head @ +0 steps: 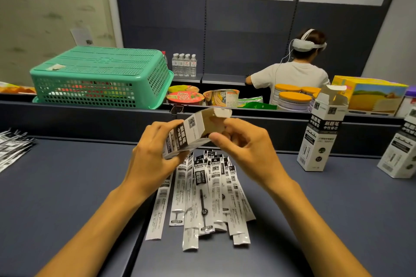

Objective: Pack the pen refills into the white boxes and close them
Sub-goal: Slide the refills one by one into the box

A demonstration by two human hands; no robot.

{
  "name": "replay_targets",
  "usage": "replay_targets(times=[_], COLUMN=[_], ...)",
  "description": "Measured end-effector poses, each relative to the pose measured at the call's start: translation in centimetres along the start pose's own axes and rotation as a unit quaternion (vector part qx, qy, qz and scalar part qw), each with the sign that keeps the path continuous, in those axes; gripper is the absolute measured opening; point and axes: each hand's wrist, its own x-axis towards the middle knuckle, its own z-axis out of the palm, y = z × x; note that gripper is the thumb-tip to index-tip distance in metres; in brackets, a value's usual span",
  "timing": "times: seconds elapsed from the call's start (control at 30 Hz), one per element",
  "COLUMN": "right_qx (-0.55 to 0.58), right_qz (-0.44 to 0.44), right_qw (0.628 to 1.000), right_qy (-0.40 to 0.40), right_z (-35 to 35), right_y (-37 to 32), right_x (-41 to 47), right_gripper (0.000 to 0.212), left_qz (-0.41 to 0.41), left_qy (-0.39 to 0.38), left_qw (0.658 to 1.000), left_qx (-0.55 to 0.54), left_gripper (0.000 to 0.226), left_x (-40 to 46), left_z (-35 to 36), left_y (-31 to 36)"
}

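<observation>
Both hands hold one white box (191,135) in the air above the tabletop's (67,186) middle: left hand (155,153) grips its lower end, right hand (238,144) pinches its open mouth. Long axis slants up and away, flap topmost. Black band carries Chinese characters. Refills (207,198) lie fanned beneath, lengthwise toward the near edge, one marked "0.5". Another box (322,132) stands upright, open, near the far right edge

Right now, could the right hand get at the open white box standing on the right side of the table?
Probably yes, once freed. The right hand is busy at the flap of the box that the left hand grips. The bare table lies between it and the standing open box.
</observation>
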Motion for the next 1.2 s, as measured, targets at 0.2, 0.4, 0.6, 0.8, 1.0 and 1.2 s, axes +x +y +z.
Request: replay_targets(times=[0.2, 0.4, 0.6, 0.8, 1.0, 1.2], right_qx=[0.009, -0.203, -0.182, -0.119, 0.025, 0.148], right_qz=[0.112, 0.354, 0.380, 0.396, 0.424, 0.453], right_qw=[0.992, 0.884, 0.879, 0.884, 0.888, 0.867], right_qy=[0.052, -0.229, -0.223, -0.219, -0.177, -0.143], right_z=[-2.3, -1.1, 0.1, 0.8, -0.9, -2.5], right_y=[2.7, 7.3, 6.6, 6.0, 5.2, 4.7], right_x=[-0.3, -1.6, -1.8, -1.7, -1.5, -1.4], right_gripper=[0.019, 0.039, 0.058, 0.040, 0.023, 0.014], left_qz=[-0.017, -0.018, -0.018, -0.023, -0.027, -0.025], left_qy=[0.015, 0.021, 0.018, 0.017, 0.020, 0.020], left_qw=[1.000, 1.000, 1.000, 1.000, 0.999, 0.999], left_qx=[-0.006, -0.009, -0.011, -0.013, -0.017, -0.016], left_gripper=[0.070, 0.069, 0.069, 0.069, 0.068, 0.069], left_x=[0.1, 0.1, 0.0, -0.1, -0.2, -0.2], left_z=[-0.2, -0.3, -0.3, -0.4, -0.4, -0.4], left_y=[-0.4, -0.5, -0.5, -0.6, -0.7, -0.6])
